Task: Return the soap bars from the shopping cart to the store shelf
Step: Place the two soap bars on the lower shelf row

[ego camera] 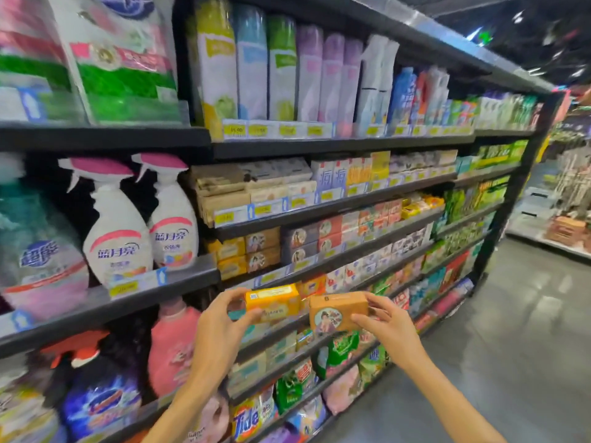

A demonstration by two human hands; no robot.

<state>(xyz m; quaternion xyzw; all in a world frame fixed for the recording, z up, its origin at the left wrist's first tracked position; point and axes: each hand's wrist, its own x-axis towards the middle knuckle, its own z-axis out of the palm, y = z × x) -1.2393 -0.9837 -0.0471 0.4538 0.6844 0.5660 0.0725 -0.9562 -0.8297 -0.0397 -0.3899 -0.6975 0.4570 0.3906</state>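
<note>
Store aisle, tall black shelf [319,209] on my left stacked with boxed soaps, detergent bottles lower down, grey floor [511,330] running off to the right. No cart in frame.

Both hands are loaded. Left hand [220,327] pinches a yellow-orange soap bar [271,302] by its left end, thumb below, fingers on top. Right hand [387,321] grips a tan soap box [339,311] with a portrait label, fingers wrapped round its right end. The two sit side by side, nearly touching, raised in front of the soap tiers but not yet on any of them.

My read: carry is done, this is the placement step, matching each bar to its slot.

Likely targets, one tier above the hands: a yellow box stack [227,257] at the left end of that tier looks like a match for the yellow bar, and the brown portrait boxes [263,249] just beside it look like a match for the tan one. Blur is heavy, so I can't confirm from the labels.

Next move calls for:
- lifting both up and forward to that tier
- clearing the price-tag rail [271,276] on the shelf lip
- seating each on top of its own stack, label outward
- going one at a time; the slots are adjacent and both wrists would crowd.

Risk: knocking the front boxes off.
</note>
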